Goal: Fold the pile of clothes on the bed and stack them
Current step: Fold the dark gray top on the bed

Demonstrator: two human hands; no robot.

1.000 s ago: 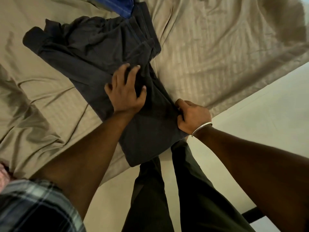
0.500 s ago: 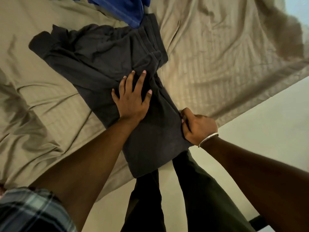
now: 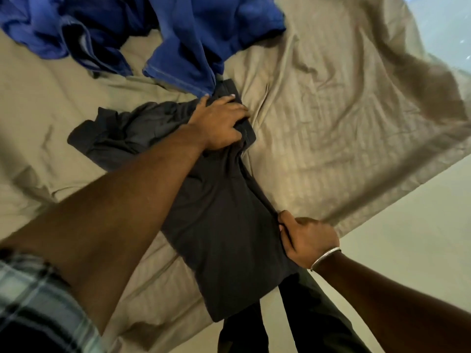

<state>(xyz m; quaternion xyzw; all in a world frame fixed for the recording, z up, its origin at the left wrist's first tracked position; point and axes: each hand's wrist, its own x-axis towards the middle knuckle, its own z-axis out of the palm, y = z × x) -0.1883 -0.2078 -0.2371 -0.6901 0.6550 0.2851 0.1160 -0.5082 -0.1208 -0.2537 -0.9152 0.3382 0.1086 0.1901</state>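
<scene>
A dark grey garment [image 3: 224, 225] lies partly folded on the beige bed sheet [image 3: 331, 138], its near end hanging over the bed's edge. My left hand [image 3: 220, 122] reaches across it and grips a bunch of the grey cloth at the far end. My right hand [image 3: 307, 238], with a metal bangle on the wrist, pinches the garment's right edge near the bed's edge. A crumpled part of the grey garment [image 3: 119, 133] spreads to the left. Blue clothes [image 3: 158, 34] lie in a heap at the far side.
The wrinkled sheet covers the bed and ends in a diagonal edge at the lower right, with pale floor [image 3: 407, 238] beyond it. My legs in dark trousers [image 3: 300, 322] stand against the bed's edge.
My left hand moved from lying flat on the middle of the grey garment to its far end and now grips the cloth there. My right hand keeps its pinch. The view tilted up, showing the blue clothes.
</scene>
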